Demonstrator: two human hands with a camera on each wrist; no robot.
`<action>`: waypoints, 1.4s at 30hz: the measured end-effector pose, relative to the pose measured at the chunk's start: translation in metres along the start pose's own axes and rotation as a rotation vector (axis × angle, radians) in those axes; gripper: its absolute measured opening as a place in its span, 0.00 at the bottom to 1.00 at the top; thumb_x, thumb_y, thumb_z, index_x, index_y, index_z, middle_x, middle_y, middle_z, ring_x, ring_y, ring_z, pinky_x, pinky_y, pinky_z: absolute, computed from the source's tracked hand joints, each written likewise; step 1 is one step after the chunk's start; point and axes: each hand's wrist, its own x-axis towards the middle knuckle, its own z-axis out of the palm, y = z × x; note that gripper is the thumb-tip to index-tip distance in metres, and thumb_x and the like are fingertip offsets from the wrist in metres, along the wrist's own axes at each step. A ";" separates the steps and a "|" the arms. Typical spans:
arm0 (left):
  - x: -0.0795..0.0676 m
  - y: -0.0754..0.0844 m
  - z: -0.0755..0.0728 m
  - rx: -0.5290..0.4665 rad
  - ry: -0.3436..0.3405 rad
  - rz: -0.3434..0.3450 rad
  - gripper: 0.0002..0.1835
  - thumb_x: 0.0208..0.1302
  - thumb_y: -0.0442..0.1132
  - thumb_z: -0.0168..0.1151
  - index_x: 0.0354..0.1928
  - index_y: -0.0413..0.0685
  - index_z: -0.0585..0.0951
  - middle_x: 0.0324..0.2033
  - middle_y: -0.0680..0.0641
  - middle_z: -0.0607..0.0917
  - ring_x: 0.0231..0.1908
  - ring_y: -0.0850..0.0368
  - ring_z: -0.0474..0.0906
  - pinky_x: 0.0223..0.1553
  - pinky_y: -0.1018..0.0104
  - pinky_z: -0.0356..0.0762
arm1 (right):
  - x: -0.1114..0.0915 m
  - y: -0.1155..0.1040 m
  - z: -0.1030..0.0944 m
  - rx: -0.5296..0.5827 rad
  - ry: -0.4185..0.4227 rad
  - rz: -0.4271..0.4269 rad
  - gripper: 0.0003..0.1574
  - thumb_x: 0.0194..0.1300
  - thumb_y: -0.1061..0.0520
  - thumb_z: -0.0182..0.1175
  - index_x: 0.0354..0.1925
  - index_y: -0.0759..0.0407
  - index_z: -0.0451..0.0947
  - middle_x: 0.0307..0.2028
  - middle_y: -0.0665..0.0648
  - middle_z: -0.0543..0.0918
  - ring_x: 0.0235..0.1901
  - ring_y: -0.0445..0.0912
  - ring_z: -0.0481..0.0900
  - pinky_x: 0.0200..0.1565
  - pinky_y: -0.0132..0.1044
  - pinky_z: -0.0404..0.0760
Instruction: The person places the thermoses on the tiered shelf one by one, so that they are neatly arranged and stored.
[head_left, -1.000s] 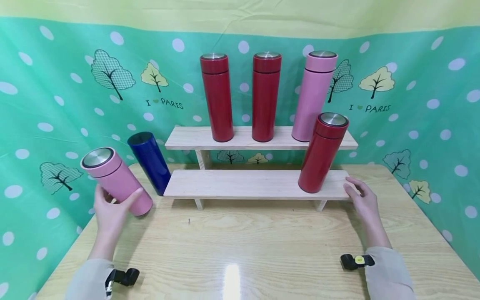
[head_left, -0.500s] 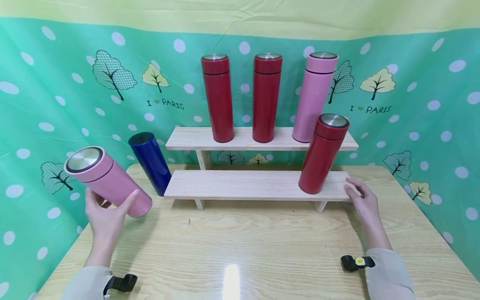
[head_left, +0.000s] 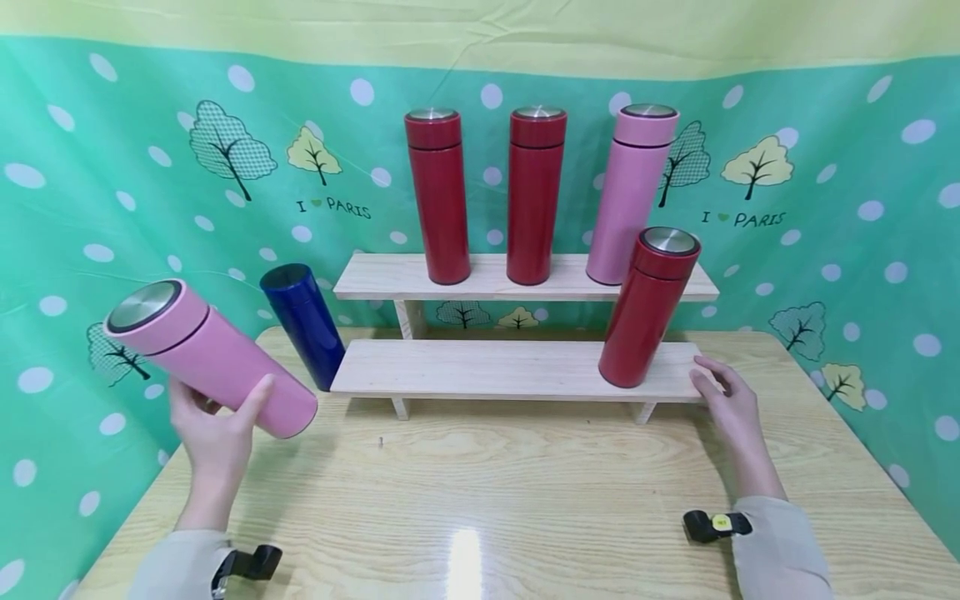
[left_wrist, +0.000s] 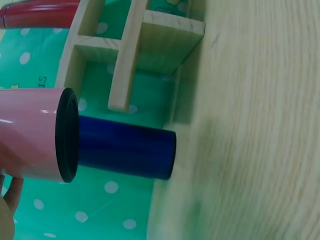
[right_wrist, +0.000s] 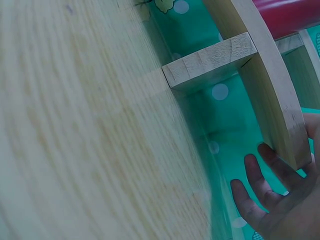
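Note:
My left hand (head_left: 213, 433) grips a pink thermos (head_left: 217, 358) round its lower body. The thermos leans far left, its steel lid up and its base toward the shelf, held over the table. In the left wrist view the dark base of this pink thermos (left_wrist: 30, 132) overlaps a blue thermos (left_wrist: 127, 147), which stands upright behind. My right hand (head_left: 727, 408) holds the right end of the lower tier of a wooden shelf (head_left: 465, 367). Seen from the right wrist, its fingers (right_wrist: 255, 177) reach under the board end.
One red thermos (head_left: 648, 308) stands at the right of the lower tier. On the upper tier (head_left: 360, 279) are two more red thermoses (head_left: 438, 200) and another pink thermos (head_left: 630, 196). A green dotted cloth (head_left: 225, 225) hangs behind the wood-grain table (head_left: 525, 492).
The pink thermos in my left hand has tilted further left, its lid swinging outward and down and its base shifting slightly right. My right hand stays on the shelf end.

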 end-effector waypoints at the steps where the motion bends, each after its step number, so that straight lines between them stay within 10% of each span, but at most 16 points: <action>1: 0.000 0.001 0.001 -0.003 -0.003 0.003 0.41 0.49 0.29 0.74 0.67 0.51 0.70 0.51 0.53 0.79 0.45 0.60 0.75 0.40 0.73 0.71 | 0.000 0.000 0.000 0.001 0.001 0.000 0.37 0.72 0.39 0.55 0.72 0.54 0.66 0.73 0.64 0.59 0.59 0.48 0.68 0.42 0.17 0.72; 20: -0.008 0.027 0.042 -0.053 -0.190 0.033 0.41 0.50 0.28 0.73 0.68 0.52 0.69 0.53 0.57 0.78 0.49 0.59 0.75 0.44 0.72 0.71 | 0.000 0.002 0.000 0.005 -0.014 0.013 0.37 0.73 0.39 0.54 0.72 0.53 0.65 0.74 0.63 0.58 0.65 0.53 0.64 0.42 0.18 0.73; 29: -0.015 0.037 0.064 -0.107 -0.262 0.018 0.41 0.48 0.27 0.74 0.66 0.51 0.70 0.52 0.56 0.78 0.49 0.58 0.74 0.45 0.69 0.70 | 0.003 -0.001 0.000 0.008 -0.023 0.004 0.39 0.73 0.39 0.54 0.73 0.55 0.63 0.76 0.62 0.53 0.74 0.57 0.49 0.71 0.53 0.54; 42: -0.024 0.048 0.098 -0.169 -0.378 0.026 0.43 0.49 0.29 0.76 0.67 0.48 0.68 0.53 0.56 0.78 0.50 0.56 0.75 0.48 0.67 0.73 | 0.003 -0.002 0.000 0.019 -0.018 0.003 0.37 0.73 0.40 0.54 0.73 0.53 0.64 0.76 0.62 0.54 0.74 0.57 0.50 0.71 0.52 0.55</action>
